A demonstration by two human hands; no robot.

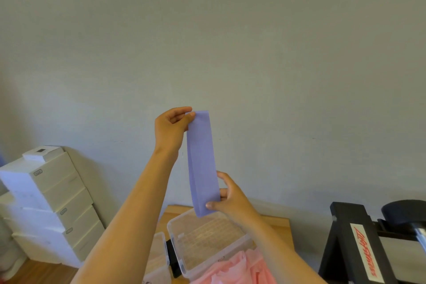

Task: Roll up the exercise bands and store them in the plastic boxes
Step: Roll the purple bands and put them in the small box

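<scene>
Plain grey-green wall fills most of the frame, and the action sits low in the middle. At the lower left a stack of white plastic drawer units (50, 203) stands on the wooden floor against the wall. Right of it, the left hand (171, 127) is raised to the centre of the frame and pinches the top corner of a long, flat purple fabric exercise band (201, 163) between thumb and fingers. Below that arm a small clear plastic box (159, 251) rests on a light wooden table (276, 221). The arm hides much of it, so what it holds cannot be told. The purple band hangs nearly upright in the air, stretched flat between the two hands, probably to straighten it and find an end from which to start the roll. Its lower end dangles just above a larger clear plastic box (207, 237), open-topped, whose ribbed base shows through. This box looks empty, so the band is not yet stored. The right hand (230, 198), lower and right of centre, grips the band's bottom end with curled fingers and keeps it taut. At the bottom edge some pink stretchy bands (232, 267) lie heaped over the near corner of the large box, seemingly waiting their turn. At the lower right stands a black metal exercise frame with a white label lettered in red (359, 249).
</scene>
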